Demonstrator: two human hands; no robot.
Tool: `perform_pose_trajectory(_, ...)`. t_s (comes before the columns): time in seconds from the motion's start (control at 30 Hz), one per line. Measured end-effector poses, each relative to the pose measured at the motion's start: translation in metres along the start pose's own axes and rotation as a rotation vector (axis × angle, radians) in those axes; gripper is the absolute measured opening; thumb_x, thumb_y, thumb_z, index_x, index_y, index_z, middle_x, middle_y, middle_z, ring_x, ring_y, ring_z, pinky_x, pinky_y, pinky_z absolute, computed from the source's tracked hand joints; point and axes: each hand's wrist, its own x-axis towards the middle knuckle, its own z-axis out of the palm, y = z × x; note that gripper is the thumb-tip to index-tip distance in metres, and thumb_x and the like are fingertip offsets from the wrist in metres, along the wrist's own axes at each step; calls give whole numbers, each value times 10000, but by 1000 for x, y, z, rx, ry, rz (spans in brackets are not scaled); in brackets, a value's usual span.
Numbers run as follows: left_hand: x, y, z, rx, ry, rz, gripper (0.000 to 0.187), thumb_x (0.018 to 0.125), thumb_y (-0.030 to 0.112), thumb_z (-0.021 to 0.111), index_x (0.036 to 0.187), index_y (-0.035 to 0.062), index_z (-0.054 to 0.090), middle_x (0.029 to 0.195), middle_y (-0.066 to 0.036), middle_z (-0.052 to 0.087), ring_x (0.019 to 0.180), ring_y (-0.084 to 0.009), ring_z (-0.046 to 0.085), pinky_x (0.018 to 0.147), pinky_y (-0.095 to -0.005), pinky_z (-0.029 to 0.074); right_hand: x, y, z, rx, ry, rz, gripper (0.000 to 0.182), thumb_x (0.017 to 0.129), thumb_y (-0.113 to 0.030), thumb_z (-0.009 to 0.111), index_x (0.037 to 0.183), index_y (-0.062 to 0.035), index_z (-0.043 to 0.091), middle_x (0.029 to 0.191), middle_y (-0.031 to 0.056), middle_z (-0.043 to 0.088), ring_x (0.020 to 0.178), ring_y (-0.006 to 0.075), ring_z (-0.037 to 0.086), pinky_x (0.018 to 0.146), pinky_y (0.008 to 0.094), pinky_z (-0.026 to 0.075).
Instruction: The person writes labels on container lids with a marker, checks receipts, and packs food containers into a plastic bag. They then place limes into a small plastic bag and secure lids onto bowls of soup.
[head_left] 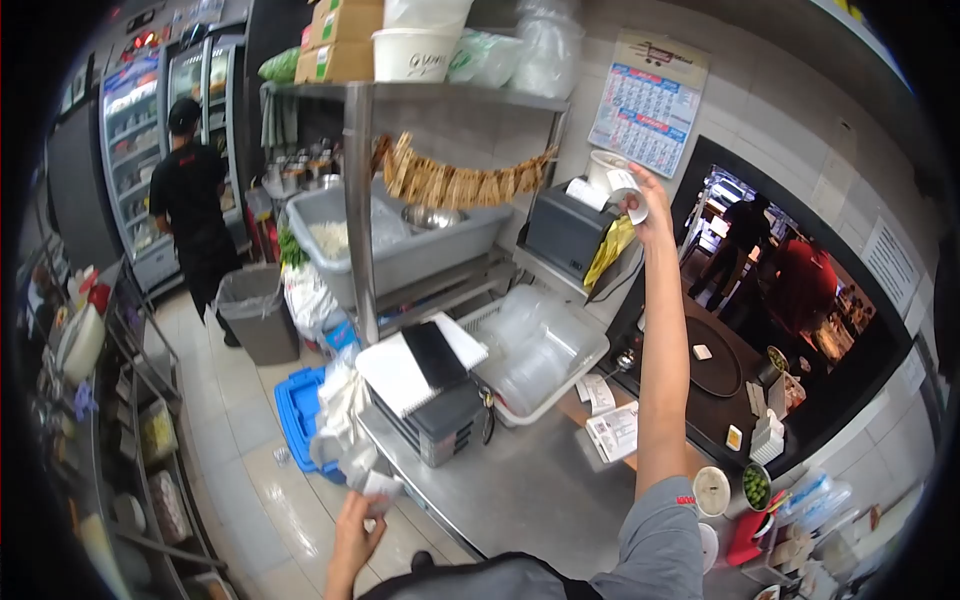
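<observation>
My right hand (654, 207) reaches up to the receipt printer (570, 238) on its wall shelf, fingers closed on a curling white receipt (624, 186). Another strip of white paper (584, 194) lies on the printer's top, and a white tub (607, 167) stands behind. A yellow packet or cloth (610, 250) hangs beside the printer. Low at the left, my left hand (352, 537) pinches a small white paper slip (381, 487), slightly blurred, beyond the steel counter's edge.
The steel counter (500, 490) bears a drawer box with a notebook (405, 375), a basket of plastic containers (535, 360) and printed papers (612, 432). Wooden clips (460, 182) hang from the rack. A person in black (190, 200) stands by the fridges. A pass-through window (720, 330) opens at right.
</observation>
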Motion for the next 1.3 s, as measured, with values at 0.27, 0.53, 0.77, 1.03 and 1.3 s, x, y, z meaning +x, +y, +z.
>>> perform_pose_trajectory(0.27,-39,24,-37,-74,208,-230,566,740,52,693,1245,95,440,899,-91,576,611,-147,543,572,-285,471,35,63,-17,61,-141,338,344,868,-212,561,1140,-10,499,1021,227,523,949,324,572,718,334,535)
perform_pose_trajectory(0.53,-106,-10,-153,217,573,-188,264,761,4,591,1014,70,621,886,-85,561,790,-191,570,670,-286,460,76,112,-72,-753,-44,-157,347,869,-139,538,1172,26,495,1065,157,570,993,274,541,891,369,441)
perform_pose_trajectory(0.77,-165,-34,-368,760,854,-225,466,681,-50,616,1126,42,515,1044,-147,525,975,-301,550,847,-357,469,-39,45,46,-1125,292,-558,327,884,-202,525,1129,14,528,1007,151,596,914,285,565,828,383,456)
perform_pose_trajectory(1.03,-200,-60,-576,156,791,-117,828,650,-118,483,1408,72,207,1397,-72,176,1203,-212,363,747,-295,554,-150,51,267,-931,361,-1183,333,900,-273,509,1080,1,566,942,146,626,824,298,591,756,399,474)
perform_pose_trajectory(1.3,-169,-151,-709,951,587,-207,789,663,-138,461,1389,61,225,1382,-140,238,1201,-279,375,760,-300,544,-325,312,493,-593,-659,-290,521,655,91,340,1125,39,560,1119,184,573,1108,294,499,1004,353,314)
